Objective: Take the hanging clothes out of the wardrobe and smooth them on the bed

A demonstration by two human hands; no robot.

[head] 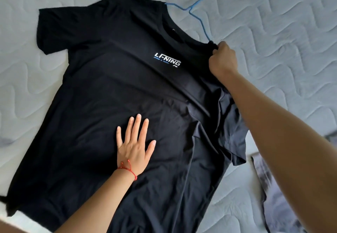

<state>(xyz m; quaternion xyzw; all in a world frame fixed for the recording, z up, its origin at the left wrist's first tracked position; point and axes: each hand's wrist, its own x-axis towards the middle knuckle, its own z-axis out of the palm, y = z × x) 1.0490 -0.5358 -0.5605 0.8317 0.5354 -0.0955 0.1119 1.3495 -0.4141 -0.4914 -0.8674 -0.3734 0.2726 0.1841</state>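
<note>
A black T-shirt (109, 90) with a white chest logo lies front-up across the quilted bed (284, 23). A blue wire hanger (197, 8) is still inside its neck, its hook pointing to the far right. My left hand (135, 147) rests flat and open on the shirt's middle, fingers spread, a red string bracelet on the wrist. My right hand (222, 57) is closed on the shirt's right shoulder next to the collar, where the hanger enters. The right sleeve is bunched and creased under my right forearm.
The pale grey quilted mattress surrounds the shirt on all sides. A grey patterned piece of cloth (273, 196) lies at the lower right near the bed's edge. A white strip (21, 220) shows at the lower left corner.
</note>
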